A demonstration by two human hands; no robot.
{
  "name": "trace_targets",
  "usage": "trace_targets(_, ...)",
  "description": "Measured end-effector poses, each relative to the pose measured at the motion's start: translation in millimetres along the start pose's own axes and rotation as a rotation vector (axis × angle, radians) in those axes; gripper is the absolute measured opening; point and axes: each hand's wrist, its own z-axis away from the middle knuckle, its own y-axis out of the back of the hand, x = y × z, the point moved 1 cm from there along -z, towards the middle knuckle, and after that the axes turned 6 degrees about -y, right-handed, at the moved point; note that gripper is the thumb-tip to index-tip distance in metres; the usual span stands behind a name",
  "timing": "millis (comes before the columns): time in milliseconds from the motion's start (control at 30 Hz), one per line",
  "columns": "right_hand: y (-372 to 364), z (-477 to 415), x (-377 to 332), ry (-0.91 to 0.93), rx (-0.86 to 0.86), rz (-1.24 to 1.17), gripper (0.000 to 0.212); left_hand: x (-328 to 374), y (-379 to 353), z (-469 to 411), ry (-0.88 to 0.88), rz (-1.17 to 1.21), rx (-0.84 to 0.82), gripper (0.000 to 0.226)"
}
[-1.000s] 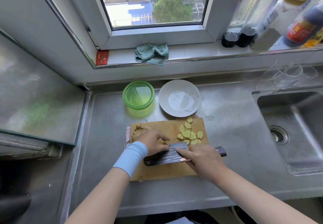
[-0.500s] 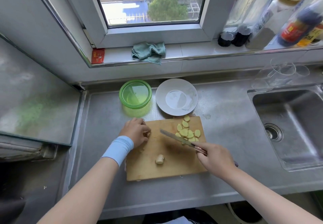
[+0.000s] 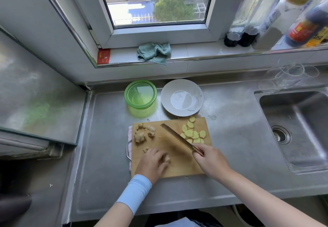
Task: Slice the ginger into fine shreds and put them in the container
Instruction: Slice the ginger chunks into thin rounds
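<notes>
Both your arms reach forward, hands close together but apart.

Your left hand (image 3: 152, 163) lies palm down, knuckles up, with its fingers curled over a small ginger piece (image 3: 167, 159) that shows at the fingertips. A light blue band (image 3: 134, 191) covers that wrist and the lower forearm; the rest of the arm is bare. Your right hand (image 3: 211, 159) is closed round the handle of the knife (image 3: 179, 138), whose blade points away and to your left. The right arm is bare and comes in from the lower right.
</notes>
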Motion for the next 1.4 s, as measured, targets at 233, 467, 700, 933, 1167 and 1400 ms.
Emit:
trace_targets(233, -2, -1, 0, 0.013, -0.019, -0.013, 0.032, 19, -6, 7, 0.176, -0.089, 0.157, 0.039)
trace_targets(467, 0, -1, 6, 0.009, -0.025, -0.018, 0.031, 4, -3, 15, -0.164, -0.117, 0.027, 0.057)
trace_targets(700, -2, -1, 12, 0.021, -0.057, -0.04, 0.025, 8, -11, 10, 0.019, 0.054, 0.141, 0.039)
trace_targets(933, -2, 1, 15, 0.043, -0.091, -0.024, 0.027, 9, -16, 19, 0.104, 0.023, 0.184, 0.046)
trace_targets(1167, -2, 2, 13, 0.053, -0.105, 0.002, 0.026, 7, -4, 10, 0.084, -0.011, 0.09, 0.057)
trace_targets(1400, -2, 2, 7, 0.052, -0.112, -0.014, 0.026, 35, -8, 5, 0.422, 0.183, 0.205, 0.02)
